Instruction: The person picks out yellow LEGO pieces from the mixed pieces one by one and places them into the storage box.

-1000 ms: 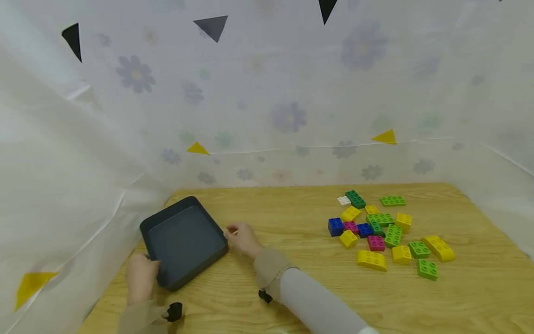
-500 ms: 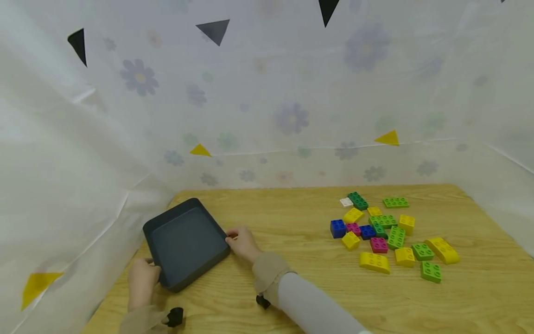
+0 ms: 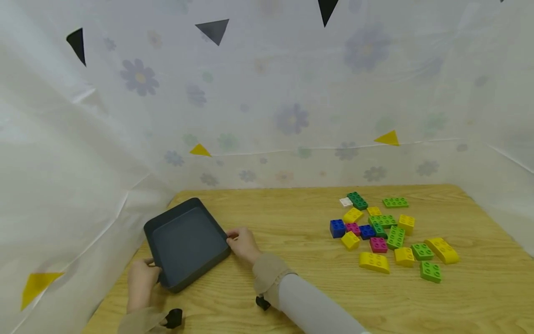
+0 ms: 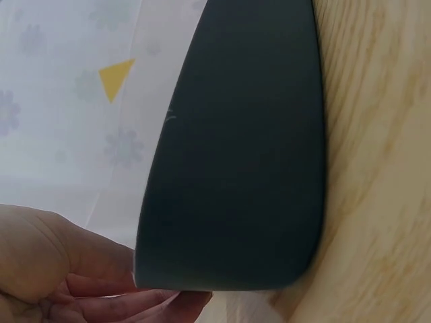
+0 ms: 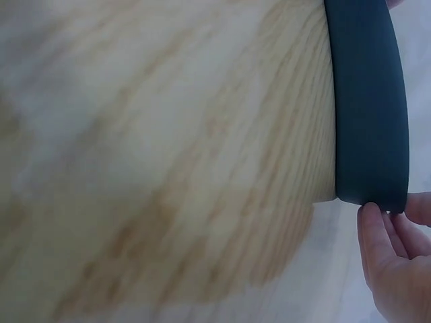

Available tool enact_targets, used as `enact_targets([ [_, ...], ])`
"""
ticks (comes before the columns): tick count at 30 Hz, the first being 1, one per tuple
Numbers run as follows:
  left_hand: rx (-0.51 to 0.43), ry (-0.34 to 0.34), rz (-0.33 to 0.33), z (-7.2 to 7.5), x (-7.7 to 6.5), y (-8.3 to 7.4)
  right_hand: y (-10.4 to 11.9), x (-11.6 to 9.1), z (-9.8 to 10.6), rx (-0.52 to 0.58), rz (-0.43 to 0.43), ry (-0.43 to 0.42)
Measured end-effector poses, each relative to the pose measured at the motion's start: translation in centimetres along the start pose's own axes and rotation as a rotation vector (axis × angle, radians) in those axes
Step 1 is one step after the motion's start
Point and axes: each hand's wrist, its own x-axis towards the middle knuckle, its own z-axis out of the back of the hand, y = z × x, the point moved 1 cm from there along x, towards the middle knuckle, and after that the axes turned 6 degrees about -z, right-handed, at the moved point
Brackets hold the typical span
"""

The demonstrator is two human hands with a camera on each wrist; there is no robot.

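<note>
A dark square tray with raised walls sits at an angle on the left part of the wooden table. My left hand pinches its left wall near the front corner. In the left wrist view, the thumb of that hand is at the rim and the fingers reach behind the tray wall. On the opposite side my right hand holds the right corner between thumb and fingers. The right wrist view shows the fingertips against the end of the wall. Nothing lies inside the tray.
Several toy bricks in yellow, green, blue, pink and white lie scattered on the right half of the table. A pale flowered curtain with triangle patches hangs behind and along both sides.
My right fingers have come onto the tray's right corner and hold it. The head view has shifted slightly. Tray and bricks keep their places on the table.
</note>
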Motion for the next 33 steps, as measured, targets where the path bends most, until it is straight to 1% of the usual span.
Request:
enact_targets([
  [5, -0.004, 0.026, -0.009, 0.0, 0.0, 0.0, -0.4, 0.0, 0.2, -0.005, 0.018, 0.003],
  [10, -0.008, 0.034, -0.015, -0.2, 0.1, -0.1, -0.4, -0.4, 0.6, -0.005, 0.004, 0.007],
  [17, -0.019, 0.079, -0.016, -0.4, 0.2, -0.5, -0.5, -0.8, 1.4, -0.021, -0.008, 0.017],
  [19, -0.022, 0.078, -0.025, -0.5, 0.2, -0.7, -0.6, -1.0, 1.6, -0.027, -0.011, 0.016],
  [23, -0.069, 0.071, -0.051, -0.9, 0.2, -1.0, -0.6, -1.4, 2.3, -0.031, -0.021, 0.008],
  [26, -0.102, 0.076, -0.056, -1.3, 0.2, -1.3, -0.6, -1.7, 2.8, -0.036, -0.044, 0.006],
  [29, -0.092, 0.083, -0.061, -1.6, 0.3, -1.7, -0.8, -2.0, 3.3, -0.026, -0.052, 0.005],
  [33, -0.075, 0.079, -0.083, -1.9, 0.3, -2.3, -1.0, -2.3, 3.8, -0.023, -0.063, -0.001],
])
